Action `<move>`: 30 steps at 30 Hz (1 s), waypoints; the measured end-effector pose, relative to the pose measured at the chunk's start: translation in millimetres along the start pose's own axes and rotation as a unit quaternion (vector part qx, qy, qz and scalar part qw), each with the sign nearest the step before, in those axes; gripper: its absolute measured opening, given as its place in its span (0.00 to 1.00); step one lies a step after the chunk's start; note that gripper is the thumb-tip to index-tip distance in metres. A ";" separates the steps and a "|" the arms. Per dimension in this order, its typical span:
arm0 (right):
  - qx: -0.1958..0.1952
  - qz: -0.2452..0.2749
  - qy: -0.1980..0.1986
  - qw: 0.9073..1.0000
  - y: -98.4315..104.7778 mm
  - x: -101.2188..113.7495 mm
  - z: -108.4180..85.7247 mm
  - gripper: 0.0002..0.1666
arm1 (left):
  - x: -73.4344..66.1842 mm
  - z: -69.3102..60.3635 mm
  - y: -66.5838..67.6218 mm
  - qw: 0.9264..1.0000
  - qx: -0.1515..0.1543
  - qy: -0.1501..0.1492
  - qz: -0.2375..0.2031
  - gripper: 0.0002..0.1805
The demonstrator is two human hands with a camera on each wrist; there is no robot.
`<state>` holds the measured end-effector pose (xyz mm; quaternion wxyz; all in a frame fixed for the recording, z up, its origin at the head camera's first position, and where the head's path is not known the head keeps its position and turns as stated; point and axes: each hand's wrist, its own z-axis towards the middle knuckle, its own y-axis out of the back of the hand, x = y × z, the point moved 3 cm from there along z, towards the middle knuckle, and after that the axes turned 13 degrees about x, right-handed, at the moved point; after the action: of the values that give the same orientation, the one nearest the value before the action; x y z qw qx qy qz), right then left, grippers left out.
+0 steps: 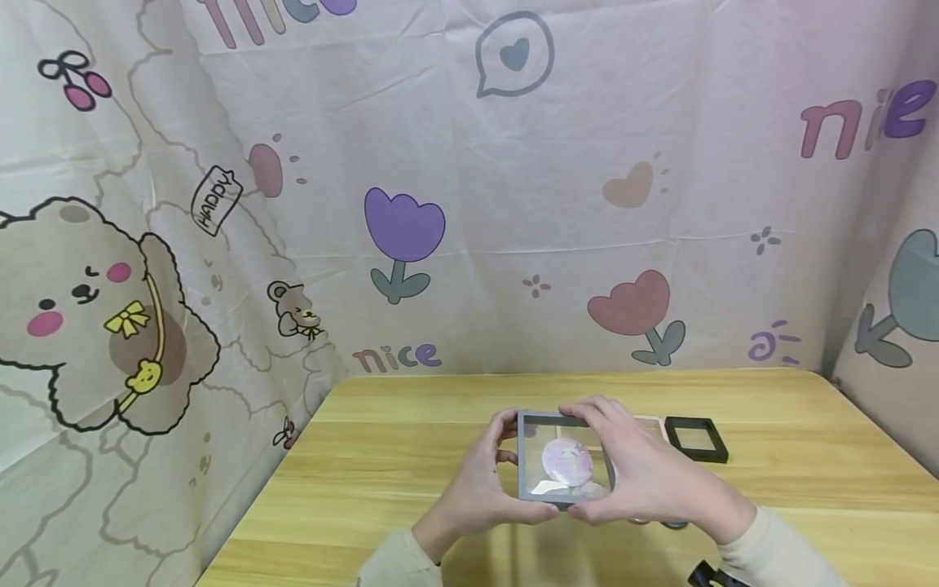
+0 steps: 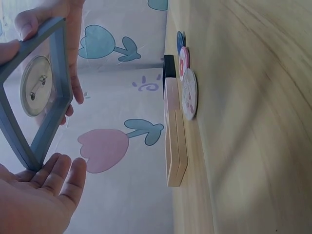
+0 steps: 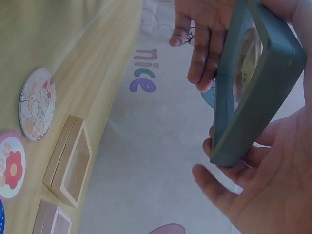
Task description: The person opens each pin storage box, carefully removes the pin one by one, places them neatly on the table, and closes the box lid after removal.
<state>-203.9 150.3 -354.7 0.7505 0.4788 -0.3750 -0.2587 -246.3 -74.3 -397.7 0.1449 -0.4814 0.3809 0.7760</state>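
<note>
Both hands hold a grey-blue display frame [image 1: 522, 456] above the table, its clear window facing up toward the head camera. Inside is a round pinkish-white pin badge [image 1: 567, 462]; the left wrist view shows its metal back and safety pin. My left hand [image 1: 480, 481] grips the frame's left side, thumb along the near edge. My right hand [image 1: 649, 473] grips the right side and covers part of it, thumb also at the near edge. In the right wrist view the frame's thick side [image 3: 263, 92] lies between the fingers and thumb.
On the wooden table [image 1: 352, 456], beyond the held frame, are a light wood frame [image 2: 181, 151], a pink frame [image 2: 171, 93] and a black frame [image 1: 697, 458]. Nearer lie a cartoon badge [image 3: 37, 105], a red-flower badge [image 3: 12, 168] and a blue badge [image 2: 180, 43]. A printed curtain [image 1: 499, 285] hangs behind.
</note>
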 end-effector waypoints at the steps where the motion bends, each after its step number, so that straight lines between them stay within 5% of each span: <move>1: 0.000 0.003 0.001 1.000 0.1 -0.6 -0.2 0.60 | 0.0 0.2 -0.5 1.000 0.001 0.002 0.001 0.59; 14: -0.009 0.016 0.000 1.000 -2.2 -7.2 1.5 0.60 | 5.2 3.2 -2.9 1.000 0.016 0.011 0.014 0.66; 30: 0.017 0.019 0.001 1.000 -1.4 -4.2 7.2 0.59 | 10.5 3.2 1.3 1.000 0.007 0.011 -0.010 0.60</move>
<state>-212.2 149.1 -355.4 0.7472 0.4846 -0.3879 -0.2375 -254.4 -74.3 -405.3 0.1520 -0.4925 0.3835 0.7664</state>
